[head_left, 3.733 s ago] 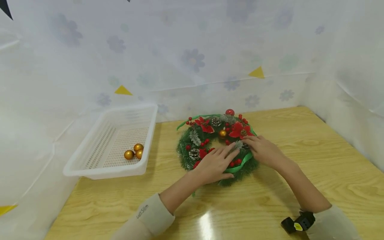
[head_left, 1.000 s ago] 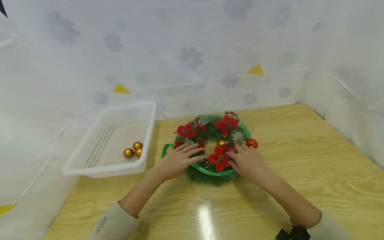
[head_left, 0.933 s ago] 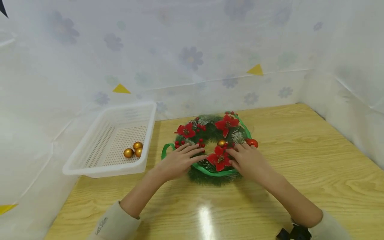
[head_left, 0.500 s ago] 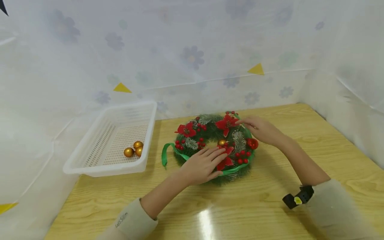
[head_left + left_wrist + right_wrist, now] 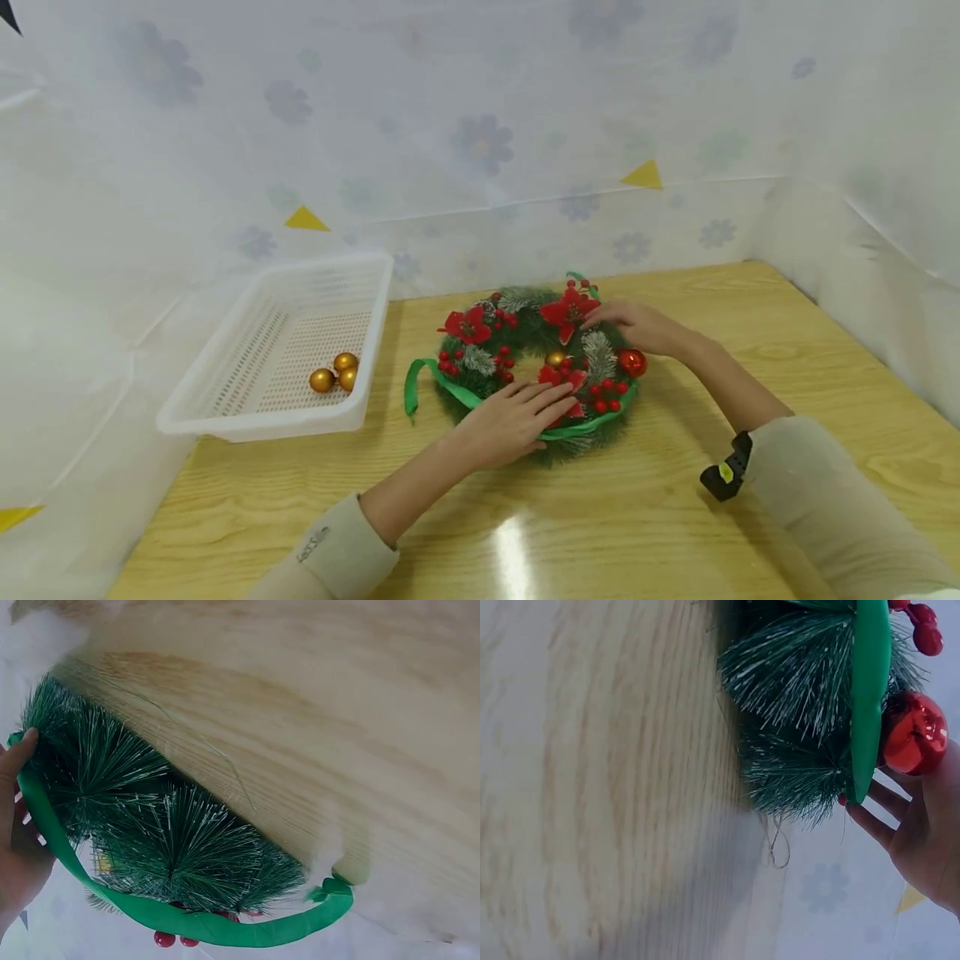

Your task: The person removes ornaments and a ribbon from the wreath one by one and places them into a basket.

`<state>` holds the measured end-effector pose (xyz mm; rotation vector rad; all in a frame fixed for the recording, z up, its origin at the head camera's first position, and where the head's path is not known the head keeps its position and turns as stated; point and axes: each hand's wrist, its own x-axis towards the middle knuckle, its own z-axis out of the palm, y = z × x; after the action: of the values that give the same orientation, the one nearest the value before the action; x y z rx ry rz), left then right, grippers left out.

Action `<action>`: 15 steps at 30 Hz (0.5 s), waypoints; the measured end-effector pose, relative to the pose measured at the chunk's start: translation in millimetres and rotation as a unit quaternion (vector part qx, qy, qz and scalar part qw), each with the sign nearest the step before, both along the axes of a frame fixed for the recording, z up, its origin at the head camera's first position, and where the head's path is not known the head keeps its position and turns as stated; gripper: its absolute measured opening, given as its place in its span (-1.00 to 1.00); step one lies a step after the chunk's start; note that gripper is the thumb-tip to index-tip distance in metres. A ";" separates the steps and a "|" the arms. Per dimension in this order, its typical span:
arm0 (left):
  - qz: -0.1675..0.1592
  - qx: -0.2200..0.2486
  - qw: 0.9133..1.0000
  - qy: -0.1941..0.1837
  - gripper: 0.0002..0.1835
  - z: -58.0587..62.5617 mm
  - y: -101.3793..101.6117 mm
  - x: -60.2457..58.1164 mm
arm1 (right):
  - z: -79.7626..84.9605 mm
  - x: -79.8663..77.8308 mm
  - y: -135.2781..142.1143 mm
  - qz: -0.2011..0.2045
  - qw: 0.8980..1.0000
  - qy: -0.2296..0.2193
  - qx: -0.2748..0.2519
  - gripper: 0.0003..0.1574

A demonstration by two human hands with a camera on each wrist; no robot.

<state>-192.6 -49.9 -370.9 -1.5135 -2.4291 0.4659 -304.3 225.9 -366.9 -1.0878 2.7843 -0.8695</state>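
A green Christmas wreath [image 5: 459, 397] lies on the table, set with red poinsettias [image 5: 568, 312], red berries [image 5: 607, 388], frosted sprigs, a gold ball and a shiny red ball [image 5: 632, 362]. Around its outer side runs a green ribbon [image 5: 585, 428], whose loose end hangs off at the left. My left hand [image 5: 510, 423] rests over the wreath's front, fingers extended across a poinsettia it partly hides. In the left wrist view its thumb lies at the ribbon [image 5: 142, 907]. At the back right, my right hand [image 5: 641, 327] touches the wreath, its fingertips by the ribbon [image 5: 866, 712] in the right wrist view.
A white perforated plastic basket [image 5: 360, 367] stands left of the wreath, holding gold balls [image 5: 322, 381]. Flower-patterned white sheeting [image 5: 480, 142] surrounds the wooden table [image 5: 637, 533] at the back and sides. A black wrist device [image 5: 727, 471] sits on my right wrist.
The wreath has been turned, carrying the red ball from the back to the right side. My left hand has moved right onto the front poinsettia; my right hand has moved to the back right.
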 end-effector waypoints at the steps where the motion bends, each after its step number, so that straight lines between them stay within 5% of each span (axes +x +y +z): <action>1: -0.001 0.000 1.000 -0.004 -0.21 0.4 -1.3 -0.1 | 0.3 1.7 0.0 -0.001 1.000 -0.002 0.002 -0.47; 15: -0.027 0.026 0.997 -0.071 -0.35 4.0 -31.5 -10.5 | 8.3 40.7 1.7 -0.036 0.998 0.013 0.055 -0.41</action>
<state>-203.1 -81.4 -366.9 -1.6361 -2.4773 0.2916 -263.7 227.6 -358.6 -0.9967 2.8692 -0.7036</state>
